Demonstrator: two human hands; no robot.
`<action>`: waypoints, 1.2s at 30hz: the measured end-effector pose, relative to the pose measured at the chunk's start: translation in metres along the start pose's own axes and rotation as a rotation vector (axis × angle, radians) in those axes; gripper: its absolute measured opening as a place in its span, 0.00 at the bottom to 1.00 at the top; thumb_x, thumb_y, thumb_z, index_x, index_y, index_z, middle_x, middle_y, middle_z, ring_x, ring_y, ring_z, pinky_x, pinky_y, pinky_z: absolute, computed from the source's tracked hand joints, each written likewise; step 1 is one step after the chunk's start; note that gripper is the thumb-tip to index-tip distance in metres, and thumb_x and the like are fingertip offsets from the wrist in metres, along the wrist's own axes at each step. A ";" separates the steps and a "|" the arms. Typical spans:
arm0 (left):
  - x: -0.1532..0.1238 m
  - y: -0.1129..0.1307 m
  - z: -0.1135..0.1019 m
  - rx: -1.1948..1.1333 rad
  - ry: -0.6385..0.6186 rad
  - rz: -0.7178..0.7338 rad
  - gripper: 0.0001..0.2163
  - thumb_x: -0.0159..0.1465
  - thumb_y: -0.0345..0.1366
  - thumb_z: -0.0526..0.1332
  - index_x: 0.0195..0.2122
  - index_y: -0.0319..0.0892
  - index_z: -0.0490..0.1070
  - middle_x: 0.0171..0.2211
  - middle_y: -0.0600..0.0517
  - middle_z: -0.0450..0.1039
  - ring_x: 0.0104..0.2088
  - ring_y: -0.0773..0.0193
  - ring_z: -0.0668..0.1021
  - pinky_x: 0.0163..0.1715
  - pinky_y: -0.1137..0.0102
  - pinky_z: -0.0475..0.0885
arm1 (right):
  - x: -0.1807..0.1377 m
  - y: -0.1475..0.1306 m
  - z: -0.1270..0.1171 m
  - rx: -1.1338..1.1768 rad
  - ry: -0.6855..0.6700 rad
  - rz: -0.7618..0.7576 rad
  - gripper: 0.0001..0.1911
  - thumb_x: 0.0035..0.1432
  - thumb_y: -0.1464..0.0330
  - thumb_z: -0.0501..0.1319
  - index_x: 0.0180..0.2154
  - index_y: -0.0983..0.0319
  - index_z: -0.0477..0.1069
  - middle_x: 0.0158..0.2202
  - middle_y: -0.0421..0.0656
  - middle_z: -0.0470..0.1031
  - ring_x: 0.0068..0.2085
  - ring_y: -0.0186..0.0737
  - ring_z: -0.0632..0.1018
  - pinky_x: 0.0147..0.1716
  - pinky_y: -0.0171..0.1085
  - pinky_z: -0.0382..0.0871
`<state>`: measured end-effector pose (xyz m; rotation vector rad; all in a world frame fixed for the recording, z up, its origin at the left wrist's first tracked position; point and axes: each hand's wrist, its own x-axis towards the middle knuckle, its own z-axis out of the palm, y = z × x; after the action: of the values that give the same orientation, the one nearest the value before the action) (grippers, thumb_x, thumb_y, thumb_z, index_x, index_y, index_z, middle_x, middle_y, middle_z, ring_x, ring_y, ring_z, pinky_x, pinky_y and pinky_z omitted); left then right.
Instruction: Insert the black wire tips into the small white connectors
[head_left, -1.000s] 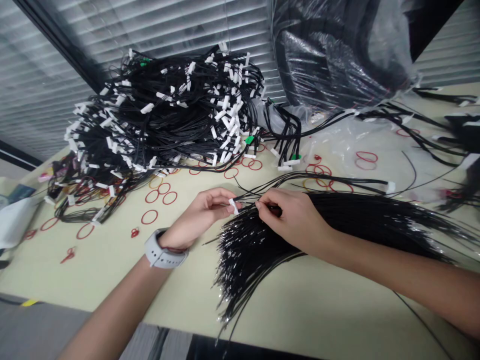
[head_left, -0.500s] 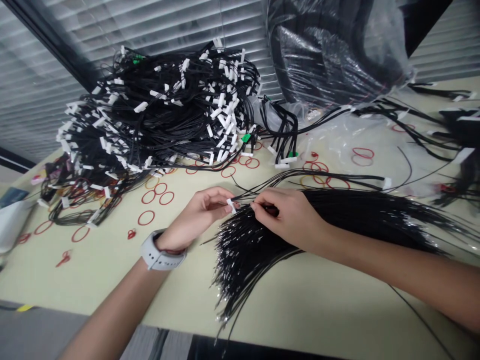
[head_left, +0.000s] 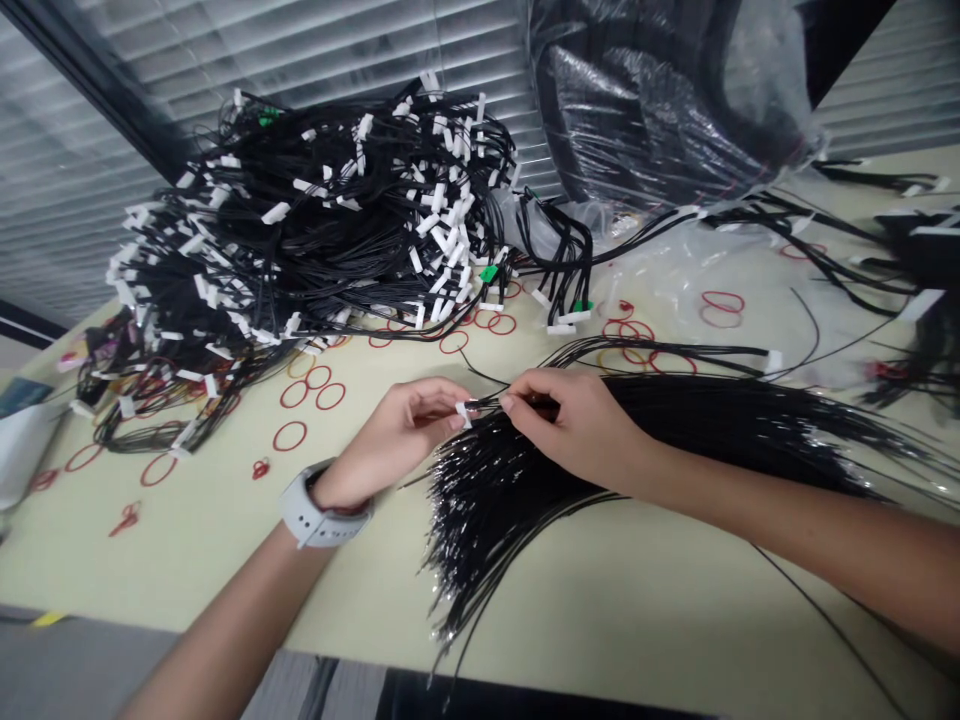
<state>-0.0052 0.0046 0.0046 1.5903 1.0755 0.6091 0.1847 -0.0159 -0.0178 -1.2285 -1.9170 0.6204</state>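
My left hand, a pale watch on its wrist, pinches a small white connector between thumb and fingertips. Just to the right, my right hand is closed on thin black wires that run to the connector. Whether each wire end is seated inside it is too small to tell. Under both hands lies a thick fan of loose black wires with shiny metal tips. Black wires from this harness also stretch right to another white connector.
A large heap of black cables with white connectors lies at the back left. Red rubber bands are scattered over the table. A clear plastic bag of black cables stands at the back, against window blinds.
My right hand has shifted slightly and now grips the wires close to the connector, drawn together in line with it. My left hand still holds the connector in nearly the same place.
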 end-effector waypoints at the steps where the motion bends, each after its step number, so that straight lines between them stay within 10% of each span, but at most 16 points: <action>1: 0.000 0.000 0.000 0.001 0.000 0.002 0.05 0.56 0.27 0.61 0.34 0.37 0.70 0.32 0.51 0.74 0.35 0.67 0.75 0.37 0.73 0.69 | 0.000 0.000 0.000 -0.007 -0.009 0.003 0.08 0.54 0.71 0.55 0.25 0.64 0.68 0.21 0.36 0.68 0.23 0.28 0.66 0.24 0.30 0.56; 22: -0.005 -0.001 0.006 -0.147 -0.078 -0.029 0.06 0.56 0.27 0.63 0.35 0.37 0.71 0.34 0.50 0.77 0.38 0.65 0.78 0.39 0.75 0.72 | -0.007 0.003 0.003 -0.293 -0.150 -0.253 0.12 0.62 0.69 0.45 0.31 0.63 0.64 0.28 0.41 0.69 0.27 0.32 0.69 0.27 0.32 0.57; 36: 0.002 -0.007 -0.002 -0.172 0.015 0.029 0.07 0.55 0.27 0.63 0.36 0.37 0.72 0.33 0.51 0.75 0.33 0.69 0.76 0.36 0.76 0.70 | -0.001 0.003 0.000 0.007 -0.089 -0.268 0.09 0.61 0.71 0.51 0.44 0.62 0.65 0.39 0.41 0.74 0.37 0.32 0.73 0.37 0.31 0.63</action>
<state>-0.0083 0.0078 -0.0019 1.4561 0.9855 0.7147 0.1863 -0.0154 -0.0208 -0.9304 -2.1060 0.5467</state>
